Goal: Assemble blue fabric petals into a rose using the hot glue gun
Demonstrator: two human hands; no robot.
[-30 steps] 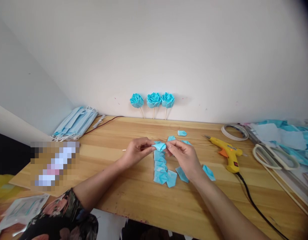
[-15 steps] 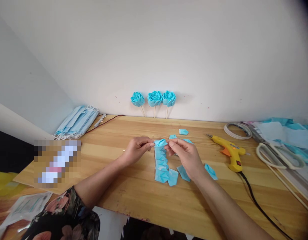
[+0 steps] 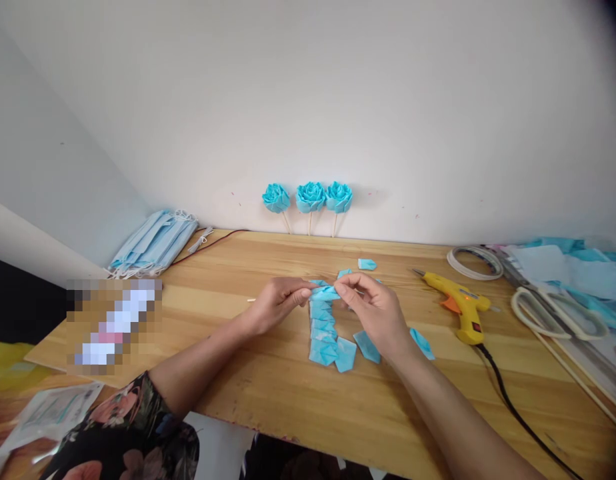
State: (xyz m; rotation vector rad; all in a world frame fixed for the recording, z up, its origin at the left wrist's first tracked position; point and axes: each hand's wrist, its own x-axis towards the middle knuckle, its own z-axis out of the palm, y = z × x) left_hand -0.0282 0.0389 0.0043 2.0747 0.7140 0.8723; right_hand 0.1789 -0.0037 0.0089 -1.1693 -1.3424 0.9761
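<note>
Both hands meet over the middle of the wooden table. My left hand and my right hand each pinch one end of a small folded blue petal, held just above the table. Below it lies a row of several folded blue petals, with more loose ones beside my right wrist and one farther back. A thin wooden stick end shows left of my left hand.
Three blue fabric roses on sticks lean against the wall. A stack of blue face masks lies at the left. On the right are a yellow glue gun with black cord, white scissors, a tape roll and blue fabric scraps.
The petal has been pressed flatter and lowered slightly between my fingers. My right thumb and forefinger have shifted left onto it. The rest stays still.
</note>
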